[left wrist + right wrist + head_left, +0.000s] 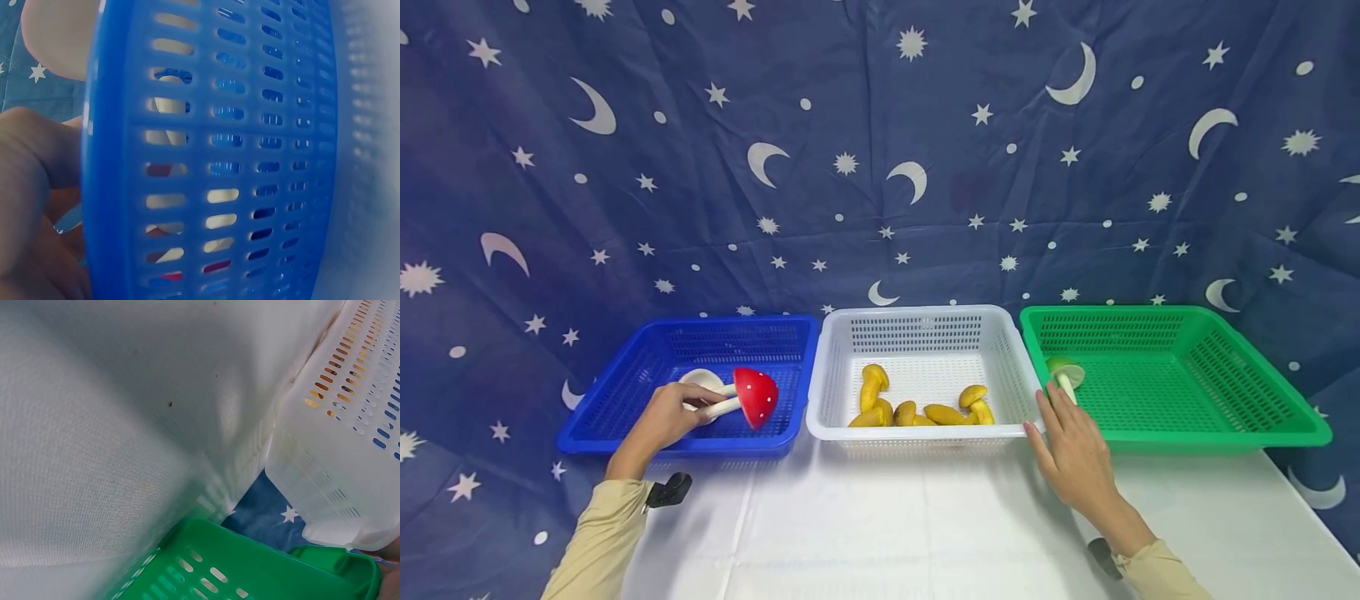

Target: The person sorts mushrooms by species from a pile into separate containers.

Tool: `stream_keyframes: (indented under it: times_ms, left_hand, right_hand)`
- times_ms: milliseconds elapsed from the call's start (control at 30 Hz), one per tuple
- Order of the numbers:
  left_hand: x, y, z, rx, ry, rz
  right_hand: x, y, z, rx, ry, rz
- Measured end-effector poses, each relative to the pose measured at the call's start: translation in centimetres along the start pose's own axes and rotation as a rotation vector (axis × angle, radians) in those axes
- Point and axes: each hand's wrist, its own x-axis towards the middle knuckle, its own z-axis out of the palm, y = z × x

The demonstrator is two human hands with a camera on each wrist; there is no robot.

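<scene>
My left hand (666, 421) reaches over the front rim of the blue basket (651, 342). Its fingers pinch the white stem of a toy mushroom with a white-dotted red cap (757, 398). A second pale stem shows beside it; which cap it belongs to is unclear. Behind those fingers lies a white rounded mushroom (702, 378), partly covered. My right hand (1078, 458) extends its fingers over the near left corner of the green basket (1180, 437). Just past the fingertips is a green-capped mushroom (1063, 367) with a white stem; whether they touch it is hidden.
Between the coloured baskets stands a white basket (917, 432) with several yellow-brown mushrooms (874, 379) along its front. All three baskets sit on a white-covered table (865, 533). A blue curtain (850, 217) with stars and moons hangs behind.
</scene>
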Motion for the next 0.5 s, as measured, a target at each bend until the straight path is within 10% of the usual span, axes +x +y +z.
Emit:
stream_keyframes:
  times_ms: [500]
  left_hand:
    - [0.5,-0.1,1.1,0.047,-0.104,0.007]
  right_hand:
    - [0.1,-0.2,-0.3,-0.003,-0.041,-0.007]
